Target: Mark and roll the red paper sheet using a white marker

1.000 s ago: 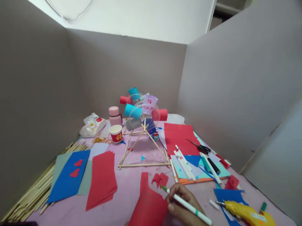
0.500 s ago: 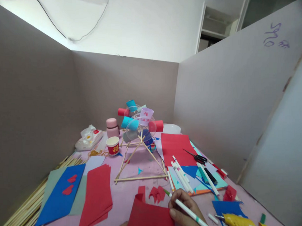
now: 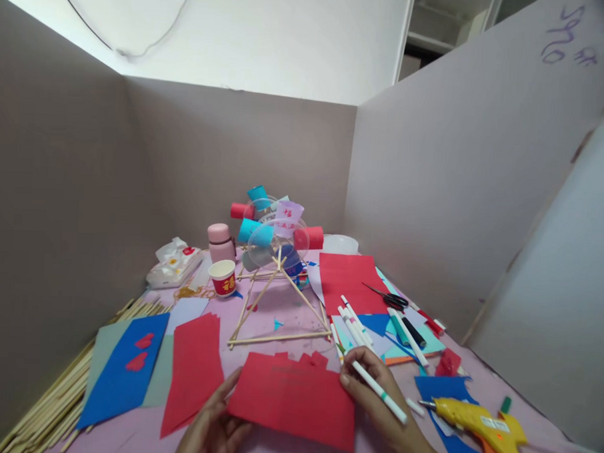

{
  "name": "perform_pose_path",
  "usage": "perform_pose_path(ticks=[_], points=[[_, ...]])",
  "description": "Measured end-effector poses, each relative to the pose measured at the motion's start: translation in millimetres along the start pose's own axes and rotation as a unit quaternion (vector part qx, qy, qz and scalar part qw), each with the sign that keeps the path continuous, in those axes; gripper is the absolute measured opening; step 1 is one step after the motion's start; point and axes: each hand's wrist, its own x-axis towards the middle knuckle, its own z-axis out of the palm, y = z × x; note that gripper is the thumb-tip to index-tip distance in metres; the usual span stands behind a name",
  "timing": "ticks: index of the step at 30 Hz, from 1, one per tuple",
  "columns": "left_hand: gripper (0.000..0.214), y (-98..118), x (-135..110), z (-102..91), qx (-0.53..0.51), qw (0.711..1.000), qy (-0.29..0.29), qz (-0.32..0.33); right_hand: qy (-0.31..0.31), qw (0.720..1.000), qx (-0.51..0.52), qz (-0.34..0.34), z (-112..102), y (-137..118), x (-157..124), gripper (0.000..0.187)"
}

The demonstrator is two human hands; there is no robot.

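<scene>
A sheet of red paper is held up low in the middle, tilted toward me, with faint writing near its top. My left hand grips its left edge, thumb on top and fingers beneath. At the right edge, my right hand pinches the paper and also holds a white marker with a green tip, uncapped. Behind the sheet lie red paper scraps, partly hidden. Beyond them stands a stick frame carrying a wheel with coloured paper cups.
On the left lie red sheets, a blue sheet with red cut-outs and bamboo sticks. A paper cup and pink bottle stand behind. Rightward are markers, scissors and a yellow glue gun.
The red paper has flattened out and tilted, now showing its whole face. My left hand has come into view on its left edge. The whole scene sits slightly higher as the view tips down.
</scene>
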Motion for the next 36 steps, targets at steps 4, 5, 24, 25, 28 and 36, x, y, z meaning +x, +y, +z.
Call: perform_pose_path(ticks=[4,5,24,25,28,36], points=[[0.051,2.7,1.4,-0.4,0.078,0.996,0.042,0.023,-0.004,1.0,-0.011,0.015,-2.4,0.4,0.4,0.022],[0.048,1.8,1.5,-1.4,0.112,0.992,0.049,0.038,-0.002,1.0,-0.015,0.016,-2.7,0.9,0.4,0.022],[0.041,35.5,19.6,21.4,0.267,0.946,0.068,0.171,0.028,0.973,-0.19,-0.126,11.0,-32.2,67.4,0.012],[0.042,40.7,20.5,25.2,0.267,0.945,0.071,0.177,0.042,0.974,-0.182,-0.125,12.6,-35.2,70.4,0.014],[0.042,47.1,21.7,31.3,0.272,0.942,0.065,0.188,0.073,0.978,-0.159,-0.117,13.8,-43.2,73.4,0.017],[0.034,19.2,7.3,-9.0,0.34,0.929,-0.017,0.147,0.014,0.978,-0.209,-0.014,6.7,-28.7,14.1,0.022]])
